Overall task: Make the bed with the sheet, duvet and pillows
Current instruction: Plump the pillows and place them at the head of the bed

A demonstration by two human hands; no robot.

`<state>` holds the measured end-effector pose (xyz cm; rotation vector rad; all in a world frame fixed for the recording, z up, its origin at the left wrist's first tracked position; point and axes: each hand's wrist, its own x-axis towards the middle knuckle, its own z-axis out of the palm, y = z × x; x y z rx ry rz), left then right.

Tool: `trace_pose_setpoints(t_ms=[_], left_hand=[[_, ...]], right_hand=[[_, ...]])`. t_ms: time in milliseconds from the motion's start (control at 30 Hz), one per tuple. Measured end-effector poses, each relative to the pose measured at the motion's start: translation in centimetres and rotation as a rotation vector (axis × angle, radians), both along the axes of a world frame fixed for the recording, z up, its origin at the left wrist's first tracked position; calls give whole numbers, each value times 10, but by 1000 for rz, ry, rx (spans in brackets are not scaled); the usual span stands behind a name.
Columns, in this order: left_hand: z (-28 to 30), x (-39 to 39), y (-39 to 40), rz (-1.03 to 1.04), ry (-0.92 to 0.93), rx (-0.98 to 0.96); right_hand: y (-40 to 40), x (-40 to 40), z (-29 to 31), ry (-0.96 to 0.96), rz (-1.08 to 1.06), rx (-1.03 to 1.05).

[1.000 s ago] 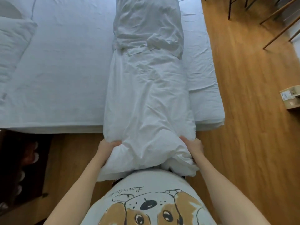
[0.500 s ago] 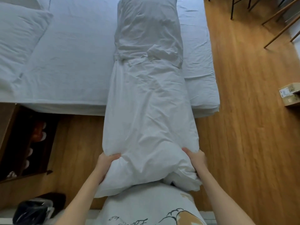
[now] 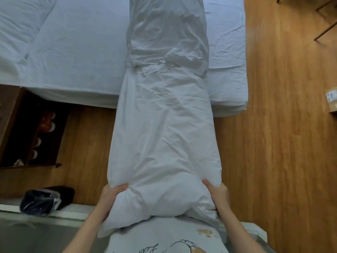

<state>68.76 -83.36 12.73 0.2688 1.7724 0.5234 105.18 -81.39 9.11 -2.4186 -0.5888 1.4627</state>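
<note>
Evidently I have backed away: more floor (image 3: 273, 143) shows between bed (image 3: 76, 57) and me. Left hand (image 3: 109, 196) and right hand (image 3: 218, 193) clench the folded duvet (image 3: 164, 143), stretching ahead onto the sheet (image 3: 226, 42); spreading remains.

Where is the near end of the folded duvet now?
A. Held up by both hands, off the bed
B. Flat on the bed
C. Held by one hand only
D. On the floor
A: the left hand and right hand grip the duvet end above the floor, past the bed edge.
</note>
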Motion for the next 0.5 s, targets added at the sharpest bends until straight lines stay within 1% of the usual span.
trace_pose_setpoints(t_ms=[133,300,400,500], left_hand=[[4,-1,19,-12,-2,31],[5,-11,65,-17,10,32],[2,-24,101,-52,32,47],[6,-35,153,-109,32,76]], right_hand=[[17,-5,1,0,1,13],[59,-18,6,-21,-3,23],[92,-27,18,-31,-12,39],[145,-36,35,-33,-23,129]])
